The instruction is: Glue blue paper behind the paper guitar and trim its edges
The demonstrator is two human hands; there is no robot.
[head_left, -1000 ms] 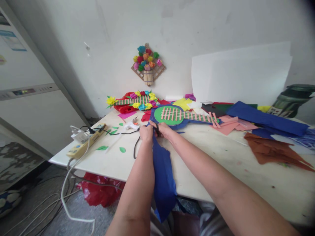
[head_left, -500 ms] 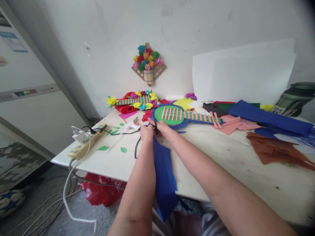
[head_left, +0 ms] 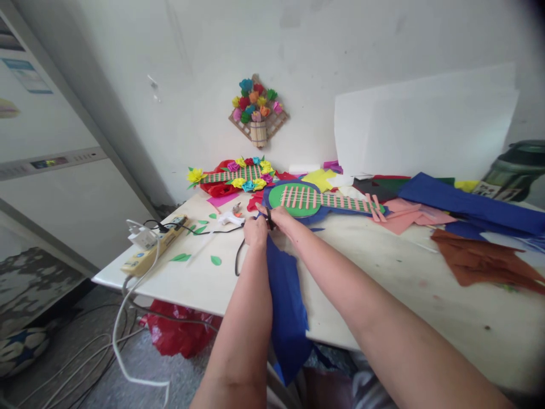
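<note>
My left hand (head_left: 255, 230) pinches the top of a long blue paper piece (head_left: 287, 301) that hangs over the table's front edge toward my lap. Touching it, my right hand (head_left: 284, 217) is closed on a small dark tool, apparently scissors (head_left: 269, 219), at the paper's upper end. Just beyond both hands lies a guitar-shaped paper craft (head_left: 315, 199), blue and green with pink strips.
A white glue gun (head_left: 230, 217), green paper leaves (head_left: 216, 260) and a power strip (head_left: 153, 250) with cables lie to the left. Flower crafts (head_left: 238, 173) sit at the back. Pink (head_left: 404, 216), blue (head_left: 464, 201) and brown paper (head_left: 481, 261) cover the right.
The view has drifted slightly. Both hands stay together at the top of the blue paper, barely moved.
</note>
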